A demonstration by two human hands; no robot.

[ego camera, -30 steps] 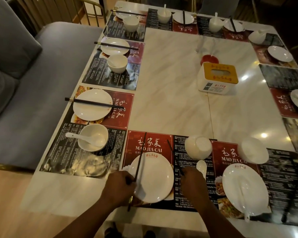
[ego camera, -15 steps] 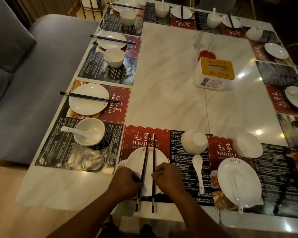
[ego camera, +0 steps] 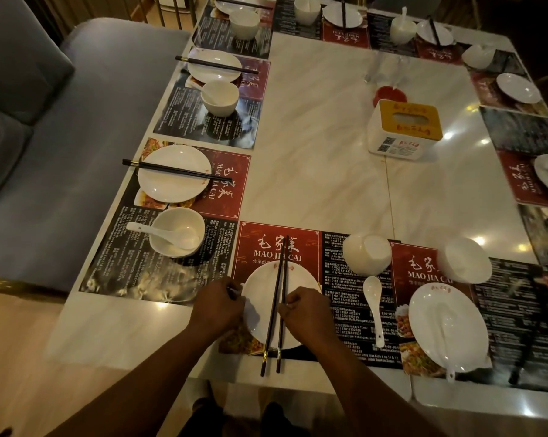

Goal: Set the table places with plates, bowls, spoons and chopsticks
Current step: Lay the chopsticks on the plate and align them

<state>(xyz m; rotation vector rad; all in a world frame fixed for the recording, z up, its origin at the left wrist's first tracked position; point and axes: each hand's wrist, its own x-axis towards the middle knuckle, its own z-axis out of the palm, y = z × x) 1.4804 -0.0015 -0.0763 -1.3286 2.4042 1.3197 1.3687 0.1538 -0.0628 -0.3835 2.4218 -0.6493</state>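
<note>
Left hand (ego camera: pixel 217 305) hides plate (ego camera: pixel 301 279) rim.

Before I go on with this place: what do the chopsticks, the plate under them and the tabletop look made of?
The chopsticks are dark, slim and smooth, with pale bands near the butt ends: lacquered wood or plastic, I cannot tell which. The plate is white and glossy with lamp glints: glazed ceramic or melamine. The tabletop is pale, veined and polished, mirroring the lamps: marble or a marble-look surface.

Dim, warm light; small glare spots dot the glossy counter (ego camera: pixel 313 171); far corners go dark, edges bend and blur.
</note>
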